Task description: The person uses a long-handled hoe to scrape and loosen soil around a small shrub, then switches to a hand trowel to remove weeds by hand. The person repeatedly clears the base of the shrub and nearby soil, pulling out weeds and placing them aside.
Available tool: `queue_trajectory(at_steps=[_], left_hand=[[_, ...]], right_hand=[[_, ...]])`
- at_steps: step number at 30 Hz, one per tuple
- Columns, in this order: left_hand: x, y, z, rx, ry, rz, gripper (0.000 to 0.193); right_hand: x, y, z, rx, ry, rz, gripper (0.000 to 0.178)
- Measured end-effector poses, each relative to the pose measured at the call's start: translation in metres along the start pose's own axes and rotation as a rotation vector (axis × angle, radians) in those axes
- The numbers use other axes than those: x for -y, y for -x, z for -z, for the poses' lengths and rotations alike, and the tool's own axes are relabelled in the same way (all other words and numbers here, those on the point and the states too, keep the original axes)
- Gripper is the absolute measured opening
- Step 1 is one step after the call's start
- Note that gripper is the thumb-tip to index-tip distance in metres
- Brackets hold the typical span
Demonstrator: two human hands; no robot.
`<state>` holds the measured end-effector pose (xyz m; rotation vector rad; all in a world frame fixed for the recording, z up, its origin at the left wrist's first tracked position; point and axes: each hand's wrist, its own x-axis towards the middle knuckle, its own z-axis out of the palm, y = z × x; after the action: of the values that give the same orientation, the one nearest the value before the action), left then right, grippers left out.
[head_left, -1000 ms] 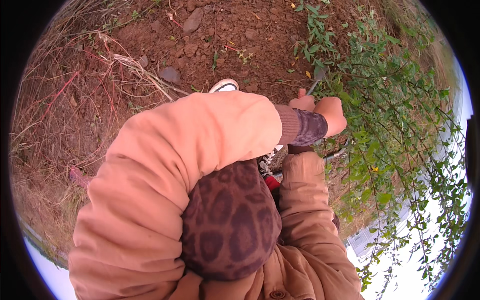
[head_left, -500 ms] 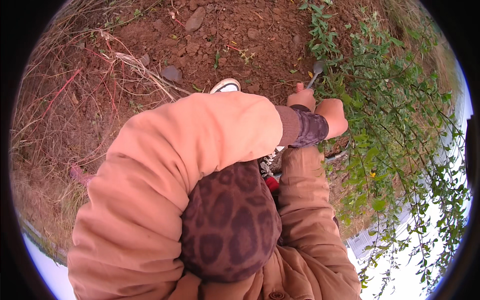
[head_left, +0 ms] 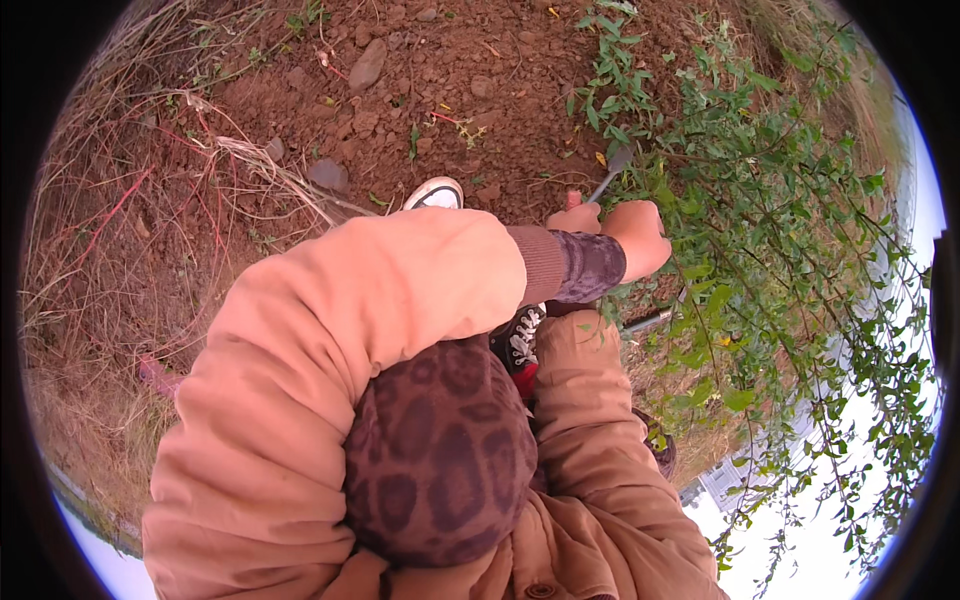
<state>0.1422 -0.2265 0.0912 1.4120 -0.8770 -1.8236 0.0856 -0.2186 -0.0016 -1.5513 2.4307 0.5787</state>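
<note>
My right hand (head_left: 578, 215) is closed around the handle of a small hand trowel (head_left: 619, 160), thumb raised. Its grey metal blade meets the reddish soil at the foot of a leafy green bush (head_left: 760, 210). Crossing over the right arm, my left hand (head_left: 640, 240) forms a fist against the bush's leaves. Whatever its curled fingers hold is hidden. Both arms wear tan padded sleeves, and a dark patterned inner cuff shows at the left wrist.
Loose brown soil with stones (head_left: 368, 65) lies ahead. Dry stalks (head_left: 265, 160) spread over the left side. A white-toed shoe (head_left: 437, 193) and a laced black shoe (head_left: 522, 338) stand below my arms. Near the bush lies a grey rod (head_left: 650, 320). Rounded leopard-print cloth (head_left: 445, 450) sits between the sleeves.
Both hands and the trowel appear slightly further left and lower in the picture, as the whole view has shifted. Each hand stays closed.
</note>
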Motion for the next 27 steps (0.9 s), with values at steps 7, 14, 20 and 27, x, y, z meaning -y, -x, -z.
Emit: queue_trajectory(at_steps=[7,14,20,27], left_hand=[[0.0,-0.004,0.0,-0.067,0.014,-0.071,0.025],[-0.016,-0.002,0.016,-0.012,0.14,-0.177,0.026],[-0.008,-0.016,-0.001,0.043,0.241,-0.131,0.028],[-0.002,-0.021,-0.016,0.091,0.282,-0.107,0.031]], right_hand=[[0.002,-0.019,-0.004,-0.024,0.026,-0.006,0.029],[0.027,-0.029,-0.01,-0.01,0.38,0.023,0.03],[0.036,-0.023,-0.01,-0.049,-0.167,0.179,0.035],[0.032,0.01,-0.002,-0.068,-0.458,0.42,0.032]])
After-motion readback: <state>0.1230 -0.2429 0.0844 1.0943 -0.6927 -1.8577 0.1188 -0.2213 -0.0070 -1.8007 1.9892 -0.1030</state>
